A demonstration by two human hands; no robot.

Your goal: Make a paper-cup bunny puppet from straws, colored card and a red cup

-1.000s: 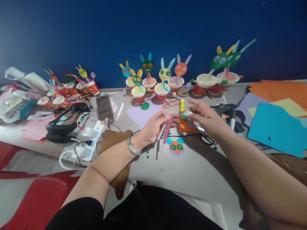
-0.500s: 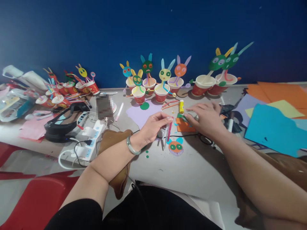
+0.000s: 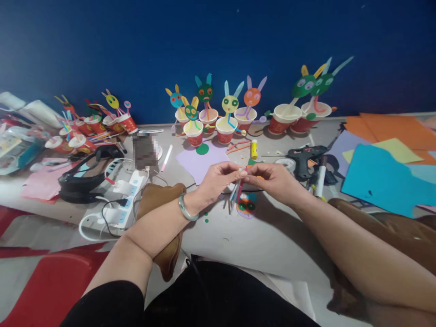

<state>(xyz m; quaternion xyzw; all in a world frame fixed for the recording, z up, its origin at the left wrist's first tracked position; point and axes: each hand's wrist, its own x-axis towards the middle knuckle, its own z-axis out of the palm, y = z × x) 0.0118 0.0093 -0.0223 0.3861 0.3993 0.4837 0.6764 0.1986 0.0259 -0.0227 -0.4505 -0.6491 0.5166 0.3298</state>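
Note:
My left hand [image 3: 215, 182] is closed in a pinch around the top of a pink strip [image 3: 240, 189] and some pale thin strips [image 3: 233, 196], which hang downward. My right hand [image 3: 277, 181] meets it, thumb and fingers pinched at the upper end of the pink strip; the exact grip is partly hidden. Just below the strips lies an orange paper face [image 3: 246, 206] with green eyes, flat on the table. Beyond my fingers are a yellow glue stick [image 3: 254, 149] standing upright and a scrap of green paper [image 3: 251, 162].
Red paper cups [image 3: 225, 131] with paper-faced figures line the blue wall. On the right are a black glue gun [image 3: 304, 159], a tape roll [image 3: 285, 164], a marker [image 3: 321, 179] and blue paper [image 3: 384, 177]. A power strip [image 3: 133, 200] and black headset [image 3: 73, 184] lie left.
My right hand has moved left from beside the glue stick to meet my left hand at the strips. The tape roll and glue gun are now uncovered. The view has shifted slightly.

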